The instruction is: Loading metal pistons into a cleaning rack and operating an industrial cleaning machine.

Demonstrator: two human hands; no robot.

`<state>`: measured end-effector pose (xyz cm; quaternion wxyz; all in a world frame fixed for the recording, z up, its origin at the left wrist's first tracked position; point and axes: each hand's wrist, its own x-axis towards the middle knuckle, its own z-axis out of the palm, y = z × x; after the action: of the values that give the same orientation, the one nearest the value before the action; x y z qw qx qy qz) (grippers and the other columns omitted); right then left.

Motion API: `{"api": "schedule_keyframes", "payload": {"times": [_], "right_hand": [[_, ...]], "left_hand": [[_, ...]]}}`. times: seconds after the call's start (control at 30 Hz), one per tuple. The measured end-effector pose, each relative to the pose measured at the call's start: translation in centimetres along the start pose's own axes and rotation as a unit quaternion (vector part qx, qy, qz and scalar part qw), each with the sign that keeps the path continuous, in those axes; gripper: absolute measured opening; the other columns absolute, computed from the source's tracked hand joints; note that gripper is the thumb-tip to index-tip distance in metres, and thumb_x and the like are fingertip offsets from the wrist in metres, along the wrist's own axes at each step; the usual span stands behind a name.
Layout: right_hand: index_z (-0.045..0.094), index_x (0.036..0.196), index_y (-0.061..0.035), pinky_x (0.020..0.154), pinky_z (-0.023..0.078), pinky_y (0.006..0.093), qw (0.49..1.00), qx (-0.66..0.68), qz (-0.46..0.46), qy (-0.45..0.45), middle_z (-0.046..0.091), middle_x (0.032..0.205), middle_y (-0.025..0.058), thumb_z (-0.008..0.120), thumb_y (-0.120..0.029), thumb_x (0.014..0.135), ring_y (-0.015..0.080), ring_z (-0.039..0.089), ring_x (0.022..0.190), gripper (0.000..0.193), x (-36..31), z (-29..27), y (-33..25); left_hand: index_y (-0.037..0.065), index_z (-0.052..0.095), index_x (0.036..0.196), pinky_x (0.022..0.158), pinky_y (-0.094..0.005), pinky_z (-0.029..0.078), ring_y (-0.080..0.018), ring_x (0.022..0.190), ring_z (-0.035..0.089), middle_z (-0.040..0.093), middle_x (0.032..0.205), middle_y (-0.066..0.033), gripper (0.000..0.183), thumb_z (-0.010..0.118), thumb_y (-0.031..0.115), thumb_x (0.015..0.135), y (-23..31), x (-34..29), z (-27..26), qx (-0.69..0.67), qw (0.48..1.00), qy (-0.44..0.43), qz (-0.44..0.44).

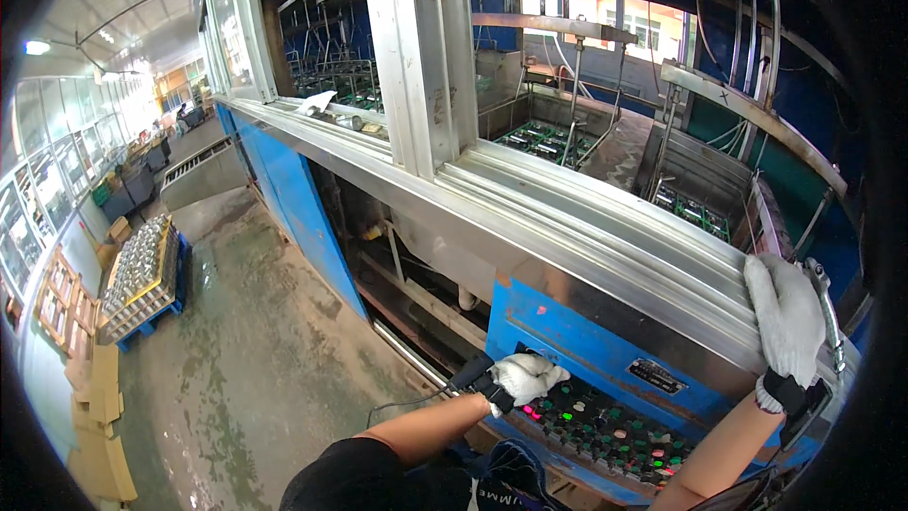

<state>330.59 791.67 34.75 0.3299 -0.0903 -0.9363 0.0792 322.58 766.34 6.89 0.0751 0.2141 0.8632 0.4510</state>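
Observation:
My left hand (pixel 526 379), in a white knit glove with a black wrist strap, is at the upper left corner of a control panel (pixel 615 431). Its fingers are curled together; whatever lies under them is hidden. The panel carries rows of round buttons and knobs, some lit green, red and pink. Over at the right, my right hand (pixel 787 317), gloved the same way, lies with fingers stretched out on the metal window sill (pixel 605 218). A bent metal handle or clamp (pixel 827 308) sits just beside it, and I cannot tell whether they touch.
Behind the sill are washing tanks (pixel 544 128) with racked parts, metal rods and curved lift arms (pixel 757 114). An aluminium post (pixel 416 57) stands in the frame. Leftward, a blue sliding door (pixel 284 199) borders an opening. A pallet of metal parts (pixel 142 270) stands on the wet floor (pixel 255 360).

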Motion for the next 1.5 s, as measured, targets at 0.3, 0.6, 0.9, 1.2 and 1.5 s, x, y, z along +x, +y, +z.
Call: {"api": "schedule_keyframes", "payload": {"times": [0.3, 0.6, 0.9, 1.2, 1.5], "right_hand": [[0.068, 0.106, -0.0028, 0.087, 0.047, 0.0392, 1.000, -0.006, -0.001, 0.021, 0.067, 0.103, 0.0173, 0.056, -0.040, 0.092, 0.0341, 0.062, 0.099, 0.042, -0.1, 0.3, -0.2], [0.068, 0.106, -0.0032, 0.089, 0.046, 0.0384, 1.000, 0.002, 0.014, 0.014, 0.067, 0.103, 0.0169, 0.056, -0.039, 0.092, 0.0330, 0.062, 0.100, 0.040, -0.1, 0.2, -0.1], [0.068, 0.108, -0.0030, 0.089, 0.046, 0.0383, 1.000, 0.003, 0.020, 0.010, 0.068, 0.103, 0.0178, 0.055, -0.042, 0.093, 0.0329, 0.063, 0.099, 0.044, -0.2, 0.2, -0.1], [0.068, 0.107, -0.0025, 0.089, 0.046, 0.0385, 0.999, -0.002, 0.012, 0.032, 0.068, 0.103, 0.0174, 0.055, -0.041, 0.092, 0.0331, 0.063, 0.100, 0.043, -0.2, 0.4, 0.0], [0.068, 0.107, -0.0026, 0.090, 0.046, 0.0383, 1.000, 0.018, 0.026, -0.003, 0.067, 0.105, 0.0172, 0.055, -0.042, 0.092, 0.0324, 0.062, 0.102, 0.044, -0.1, 0.1, -0.1]], "left_hand": [[0.001, 0.068, 0.104, 0.080, -0.0288, 0.053, -0.0174, 0.090, 0.068, 0.072, 0.100, -0.0106, 0.030, 0.049, 0.023, 0.099, -1.1, 0.1, 0.5, -0.038, 0.999, -0.004, 0.007], [0.000, 0.068, 0.103, 0.077, -0.0278, 0.054, -0.0175, 0.086, 0.069, 0.072, 0.100, -0.0106, 0.028, 0.051, 0.021, 0.098, -0.2, 0.1, 0.0, 0.005, 0.998, -0.041, -0.042], [0.003, 0.069, 0.104, 0.074, -0.0284, 0.054, -0.0161, 0.082, 0.068, 0.072, 0.099, -0.0088, 0.030, 0.049, 0.026, 0.099, 0.0, -0.2, -0.1, -0.049, 0.998, -0.027, -0.014], [0.002, 0.069, 0.104, 0.080, -0.0286, 0.054, -0.0182, 0.091, 0.069, 0.072, 0.100, -0.0103, 0.029, 0.049, 0.024, 0.099, 0.6, -0.3, -0.5, -0.028, 0.999, -0.020, -0.003], [0.003, 0.070, 0.095, 0.077, -0.0313, 0.054, -0.0226, 0.084, 0.070, 0.072, 0.095, -0.0117, 0.027, 0.053, 0.023, 0.097, -1.2, 0.3, 0.5, -0.024, 1.000, -0.008, -0.008]]}}
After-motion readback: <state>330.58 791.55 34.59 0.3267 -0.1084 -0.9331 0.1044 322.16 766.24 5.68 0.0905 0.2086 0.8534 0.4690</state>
